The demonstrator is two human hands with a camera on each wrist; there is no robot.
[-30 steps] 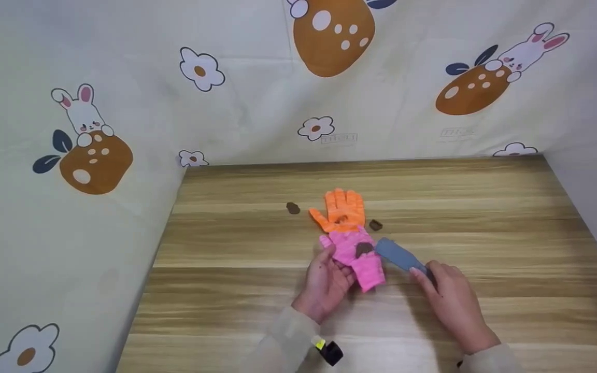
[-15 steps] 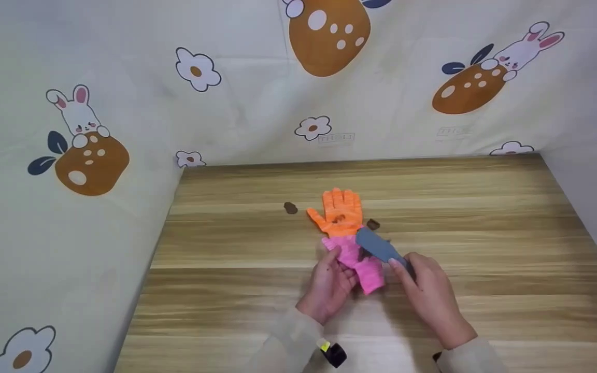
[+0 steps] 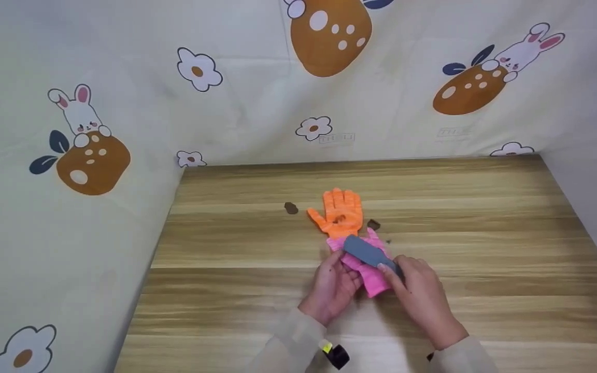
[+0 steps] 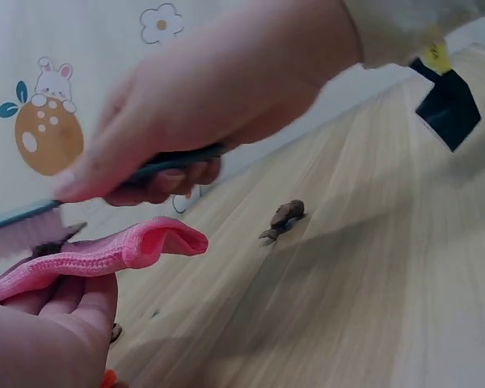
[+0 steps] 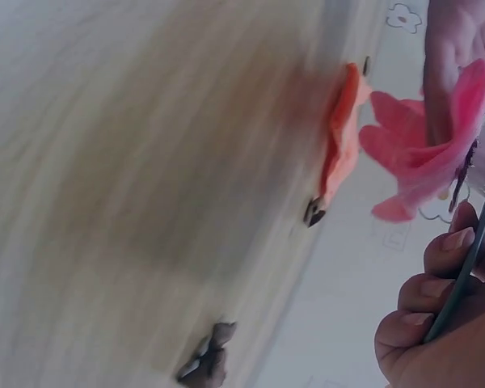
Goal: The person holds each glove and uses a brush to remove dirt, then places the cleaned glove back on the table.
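My left hand point(image 3: 331, 290) holds a pink knit glove point(image 3: 374, 280) from below, its thumb at the glove's edge and its fingers underneath. In my right hand point(image 3: 425, 298) is a blue-grey brush point(image 3: 365, 250), gripped by the handle. Its pale bristles point(image 4: 20, 234) face down onto the glove, as the left wrist view shows. A dark brown lump point(image 4: 58, 242) lies on the pink fabric at the bristles; the brush hides it in the head view. Just beyond lies an orange glove point(image 3: 347, 204), flat on the table, with brown smears on its palm.
Brown pieces lie on the wooden table point(image 3: 226, 290): one left of the orange glove point(image 3: 291, 208), another to its right point(image 3: 373, 225). Another brown lump point(image 4: 284, 218) shows in the left wrist view. A printed fabric wall point(image 3: 246, 114) stands behind the table.
The brush has moved left from beside the pink glove to over it, covering the brown lump. My left hand keeps its hold, and the glove has tilted slightly.
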